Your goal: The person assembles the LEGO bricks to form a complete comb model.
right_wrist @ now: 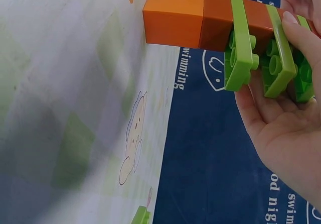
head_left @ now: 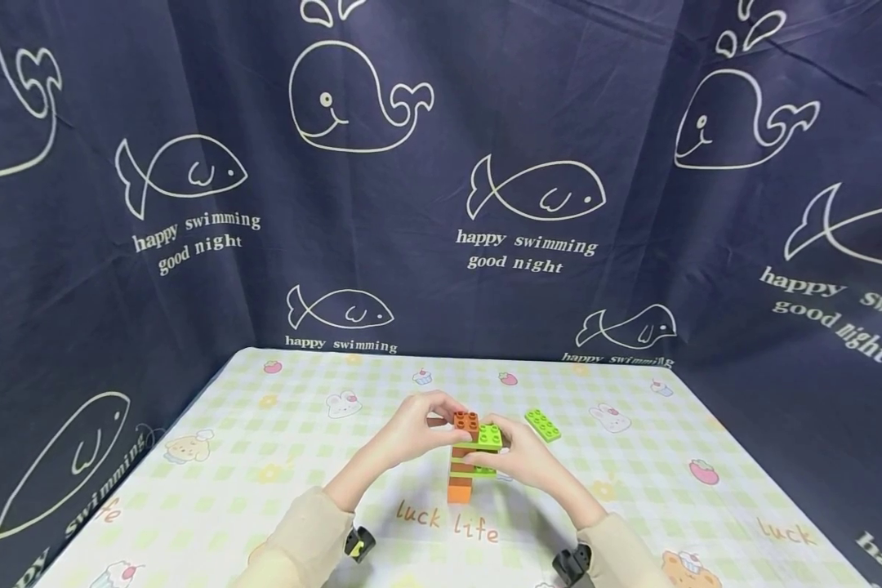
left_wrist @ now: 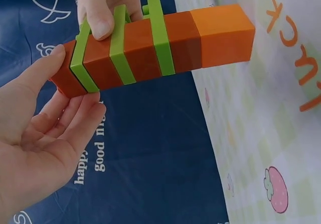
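Observation:
A tower of toy building bricks stands upright on the table, with a light orange brick (head_left: pixel 459 491) at its base. Above that, brown-orange bricks (left_wrist: pixel 143 50) alternate with green plates (right_wrist: pixel 239 48) that jut out to the right. My left hand (head_left: pixel 415 429) pinches the topmost brown-orange brick (head_left: pixel 466 420) between thumb and fingers; in the left wrist view this brick sits against the upper green plate (left_wrist: pixel 83 63). From the right, my right hand (head_left: pixel 523 451) grips the tower's upper part, its thumb on a brown-orange brick and its fingers behind the jutting plates.
A loose green plate (head_left: pixel 543 425) with studs lies on the table behind my right hand. The table wears a pale checked cloth (head_left: pixel 265 425) with printed pictures. Dark blue curtains (head_left: pixel 441 204) with white fish and whales enclose the back and sides.

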`<state>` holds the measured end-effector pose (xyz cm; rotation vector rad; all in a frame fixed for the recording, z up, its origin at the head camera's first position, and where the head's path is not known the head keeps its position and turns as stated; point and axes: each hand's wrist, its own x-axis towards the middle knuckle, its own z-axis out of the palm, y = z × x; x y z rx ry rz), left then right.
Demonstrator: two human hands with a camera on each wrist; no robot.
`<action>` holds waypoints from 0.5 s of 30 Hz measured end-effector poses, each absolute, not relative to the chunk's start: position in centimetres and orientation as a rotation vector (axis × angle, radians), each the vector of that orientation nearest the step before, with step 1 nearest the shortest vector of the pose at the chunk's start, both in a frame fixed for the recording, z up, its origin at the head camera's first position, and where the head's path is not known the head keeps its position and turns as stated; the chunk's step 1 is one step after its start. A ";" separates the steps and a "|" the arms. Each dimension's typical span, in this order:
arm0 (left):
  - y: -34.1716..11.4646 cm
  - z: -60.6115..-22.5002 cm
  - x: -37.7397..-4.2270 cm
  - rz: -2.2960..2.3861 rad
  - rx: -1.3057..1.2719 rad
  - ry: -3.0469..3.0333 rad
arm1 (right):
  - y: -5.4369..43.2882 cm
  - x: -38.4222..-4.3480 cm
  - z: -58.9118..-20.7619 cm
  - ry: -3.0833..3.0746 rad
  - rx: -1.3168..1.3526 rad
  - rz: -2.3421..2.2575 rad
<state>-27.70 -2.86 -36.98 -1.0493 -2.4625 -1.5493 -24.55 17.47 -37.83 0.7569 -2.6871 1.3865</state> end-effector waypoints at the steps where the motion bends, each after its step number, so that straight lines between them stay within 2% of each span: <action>1: -2.9 -37.0 -27.7 -1.547 -1.050 -2.463 | 17.6 -24.8 -38.2 -2.681 0.760 1.393; 7: -3.0 -37.2 -27.8 -1.544 -1.049 -2.466 | 18.0 -26.2 -40.0 -2.670 0.765 1.405; 15: -3.1 -37.6 -27.9 -1.515 -1.073 -2.429 | 17.8 -25.9 -39.5 -2.697 0.734 1.382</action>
